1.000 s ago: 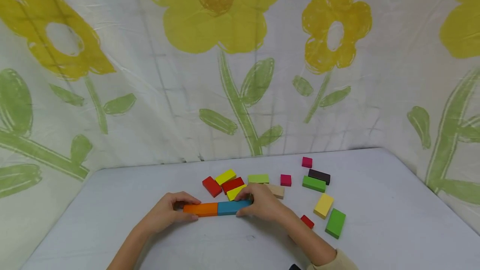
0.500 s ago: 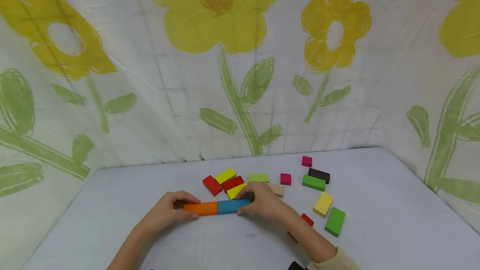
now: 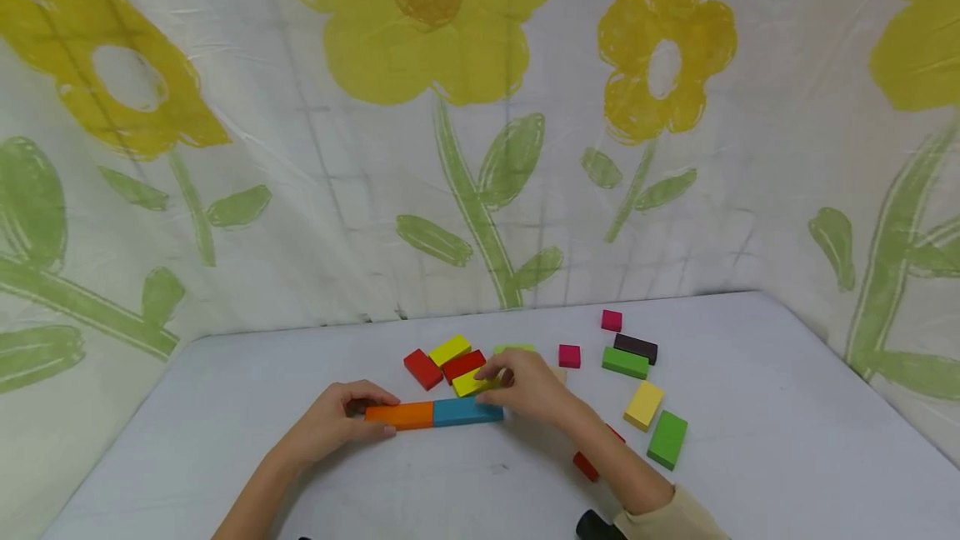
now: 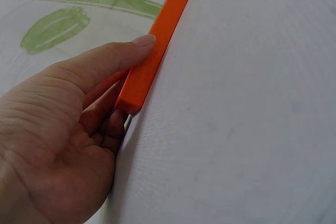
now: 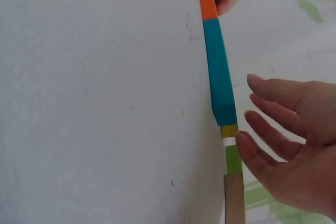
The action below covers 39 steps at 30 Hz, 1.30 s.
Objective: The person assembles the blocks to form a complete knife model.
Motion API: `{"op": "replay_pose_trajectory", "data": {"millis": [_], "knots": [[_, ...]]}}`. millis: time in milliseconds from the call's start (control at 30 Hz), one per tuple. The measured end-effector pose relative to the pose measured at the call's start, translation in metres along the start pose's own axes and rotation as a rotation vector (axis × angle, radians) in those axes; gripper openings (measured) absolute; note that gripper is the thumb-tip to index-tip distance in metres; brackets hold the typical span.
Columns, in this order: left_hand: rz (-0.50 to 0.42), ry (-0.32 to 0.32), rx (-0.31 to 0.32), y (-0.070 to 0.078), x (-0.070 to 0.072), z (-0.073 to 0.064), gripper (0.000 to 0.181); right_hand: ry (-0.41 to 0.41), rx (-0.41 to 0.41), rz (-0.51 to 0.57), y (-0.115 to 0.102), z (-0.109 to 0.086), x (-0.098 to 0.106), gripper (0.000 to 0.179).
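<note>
An orange block (image 3: 411, 416) and a blue block (image 3: 468, 412) lie end to end in one row on the white table. The left hand (image 3: 330, 427) grips the orange block's outer end; its thumb lies along the block's near side in the left wrist view. The right hand (image 3: 532, 390) is lifted just off the blue block's right end, its fingers apart and holding nothing, as the right wrist view shows. Behind the blue block, a yellow block (image 3: 468, 383) lies close to the right fingertips. A light green block (image 3: 514, 348) is partly hidden behind that hand.
Red blocks (image 3: 423, 370) and another yellow block (image 3: 450, 348) lie behind the row. To the right are pink cubes (image 3: 569, 356), a dark block (image 3: 636, 347), green blocks (image 3: 667, 440) and a pale yellow block (image 3: 643, 405). A red block (image 3: 586, 467) shows beside the right forearm.
The right hand has let go of the blue block and risen slightly up and to the right, uncovering its end. The left hand still holds the orange block in place.
</note>
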<state>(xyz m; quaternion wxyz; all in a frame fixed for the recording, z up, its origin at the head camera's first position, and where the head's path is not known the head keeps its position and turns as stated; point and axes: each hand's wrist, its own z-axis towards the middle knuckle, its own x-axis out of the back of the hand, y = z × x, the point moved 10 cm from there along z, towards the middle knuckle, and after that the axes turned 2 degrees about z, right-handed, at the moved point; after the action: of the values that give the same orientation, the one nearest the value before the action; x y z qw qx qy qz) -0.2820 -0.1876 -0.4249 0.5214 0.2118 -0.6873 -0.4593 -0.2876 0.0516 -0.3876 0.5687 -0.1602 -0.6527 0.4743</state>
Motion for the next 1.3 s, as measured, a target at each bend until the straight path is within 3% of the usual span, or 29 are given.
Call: {"op": "replay_pose_trajectory", "data": {"millis": [233, 433, 867, 1300], "knots": [[-0.002, 0.0, 0.002, 0.0, 0.0, 0.0, 0.031, 0.037, -0.014, -0.024, 0.002, 0.006, 0.001, 0.02], [-0.001, 0.004, 0.0, -0.001, -0.001, 0.001, 0.03, 0.012, -0.042, -0.026, 0.008, 0.012, -0.003, 0.022], [-0.01, 0.001, -0.005, -0.002, 0.0, 0.001, 0.03, -0.025, -0.022, -0.067, 0.008, 0.023, -0.007, 0.024], [-0.01, 0.007, -0.004, -0.001, 0.0, 0.0, 0.03, -0.032, -0.027, -0.101, 0.009, 0.021, -0.005, 0.024]]}}
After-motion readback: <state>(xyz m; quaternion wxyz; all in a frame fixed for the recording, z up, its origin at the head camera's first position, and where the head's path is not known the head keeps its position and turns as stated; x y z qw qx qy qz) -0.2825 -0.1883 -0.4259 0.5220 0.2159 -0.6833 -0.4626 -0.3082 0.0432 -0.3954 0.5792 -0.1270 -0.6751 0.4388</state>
